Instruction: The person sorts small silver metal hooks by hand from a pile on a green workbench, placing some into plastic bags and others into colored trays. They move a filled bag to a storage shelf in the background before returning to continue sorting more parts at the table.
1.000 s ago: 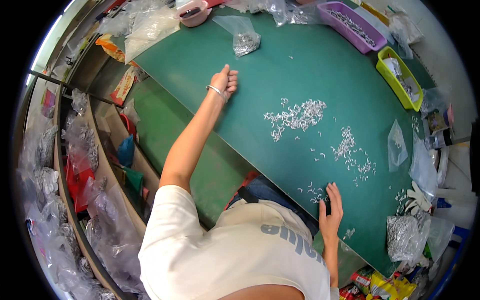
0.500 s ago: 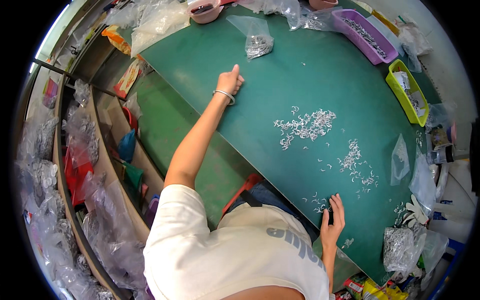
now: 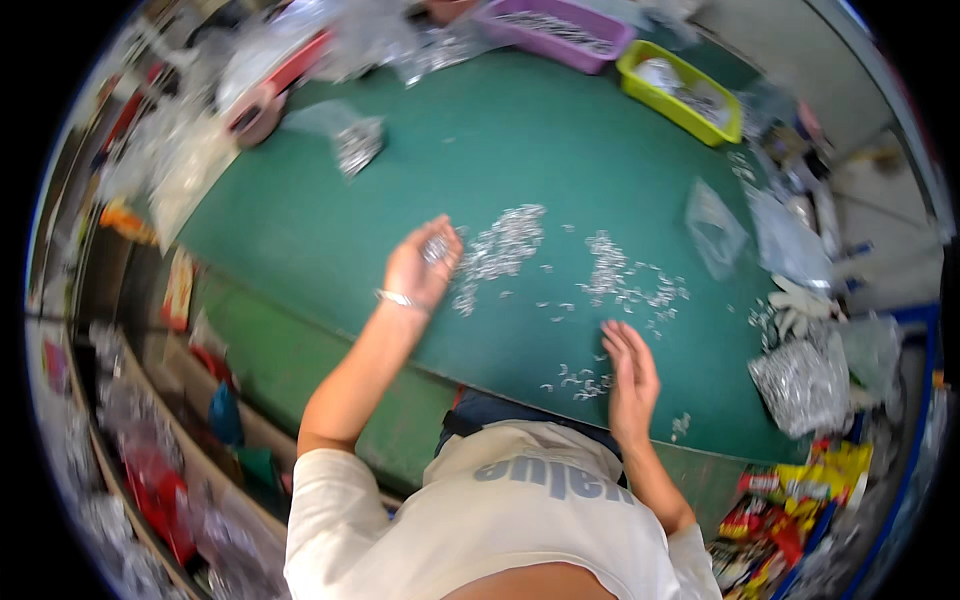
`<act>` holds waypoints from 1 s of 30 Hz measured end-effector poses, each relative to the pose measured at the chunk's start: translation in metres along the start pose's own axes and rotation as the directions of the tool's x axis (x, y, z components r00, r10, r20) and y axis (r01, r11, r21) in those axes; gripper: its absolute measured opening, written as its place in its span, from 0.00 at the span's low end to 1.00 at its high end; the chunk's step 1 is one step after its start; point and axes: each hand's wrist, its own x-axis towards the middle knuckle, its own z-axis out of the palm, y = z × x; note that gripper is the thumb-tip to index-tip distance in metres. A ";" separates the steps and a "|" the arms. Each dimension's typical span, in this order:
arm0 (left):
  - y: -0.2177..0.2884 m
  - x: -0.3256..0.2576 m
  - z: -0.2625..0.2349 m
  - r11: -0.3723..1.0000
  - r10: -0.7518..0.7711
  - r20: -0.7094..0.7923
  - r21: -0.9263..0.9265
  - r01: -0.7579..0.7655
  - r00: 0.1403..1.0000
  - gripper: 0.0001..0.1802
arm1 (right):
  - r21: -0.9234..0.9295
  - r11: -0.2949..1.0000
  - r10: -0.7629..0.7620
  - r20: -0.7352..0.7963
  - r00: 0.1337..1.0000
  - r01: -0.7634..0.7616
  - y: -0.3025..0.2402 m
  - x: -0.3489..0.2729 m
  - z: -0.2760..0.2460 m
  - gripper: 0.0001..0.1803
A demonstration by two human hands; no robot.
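While your left hand (image 3: 422, 268) rests on the green desk (image 3: 300, 215), note that it is cupped palm up with the fingers curled around a small clump of tiny silvery metal parts (image 3: 436, 248); a thin bracelet (image 3: 397, 298) circles that wrist. Just to the right of this hand lies the largest heap of parts (image 3: 500, 245), touching or nearly touching the fingertips. A second scatter of parts (image 3: 625, 280) lies farther right, near the middle of the desk. Your right hand (image 3: 630, 372) lies flat near the desk's near edge, palm down with the fingers extended and close together, holding nothing; a few loose parts (image 3: 580, 378) lie just beside it on its left, and a few more (image 3: 680, 425) on its right. At the far edge of the desk stand a purple tray (image 3: 565, 30) and a yellow-green tray (image 3: 680, 95), both containing small parts. A clear bag of parts (image 3: 355, 140) lies at the far left of the desk, well apart from both hands. An empty-looking clear bag (image 3: 715, 225) lies right of the second scatter, and a fuller bag of silvery parts (image 3: 800, 385) sits at the right edge, with white gloves (image 3: 800, 305) just beyond it. Shelves of bagged stock (image 3: 150, 440) run along your left side.
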 end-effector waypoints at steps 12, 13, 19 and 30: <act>-0.184 -0.073 0.090 0.217 0.043 0.834 0.529 -0.820 0.549 0.16 | 0.921 0.354 0.412 0.003 0.911 -0.163 -0.015 0.083 0.010 0.20; -0.185 -0.074 0.092 0.229 0.091 0.872 0.451 -0.863 0.480 0.15 | 0.953 0.274 0.438 -0.005 0.899 -0.128 -0.016 0.085 0.005 0.18; -0.094 0.022 0.090 -0.159 0.403 0.823 0.493 -0.856 0.400 0.14 | 0.947 0.253 0.498 0.049 0.866 -0.199 -0.024 0.086 -0.008 0.10; 0.040 0.220 0.020 -0.585 0.538 0.585 0.777 -0.231 0.606 0.13 | 0.888 0.313 0.545 0.122 0.830 -0.336 -0.007 0.060 -0.031 0.22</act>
